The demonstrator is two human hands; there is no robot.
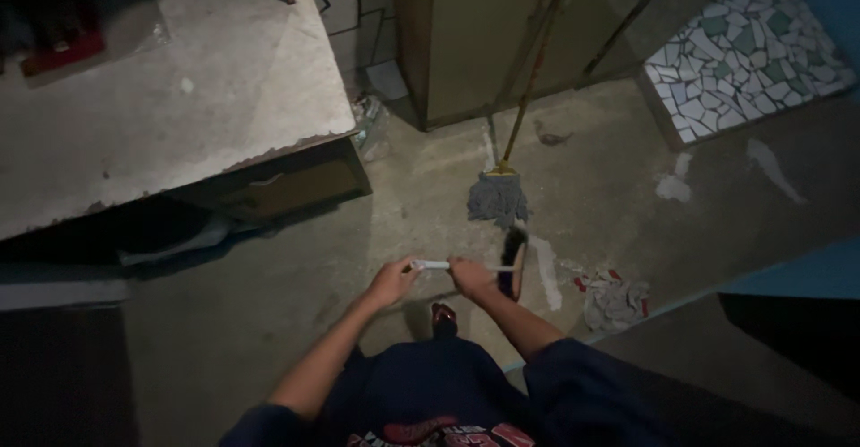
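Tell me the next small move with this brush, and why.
Probably lower the brush toward the floor: both the left hand and the right hand grip its white handle, and the bristle head seems to hang above the concrete beside the mop.

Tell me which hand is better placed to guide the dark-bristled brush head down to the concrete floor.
Right, probably. The right hand grips the pale brush handle next to the dark-bristled brush head; the left hand holds the handle's far end, away from the bristles.

I see both hands, left (392, 281) and right (468, 275), gripping a brush (512, 259) handle near the mop (498, 198).
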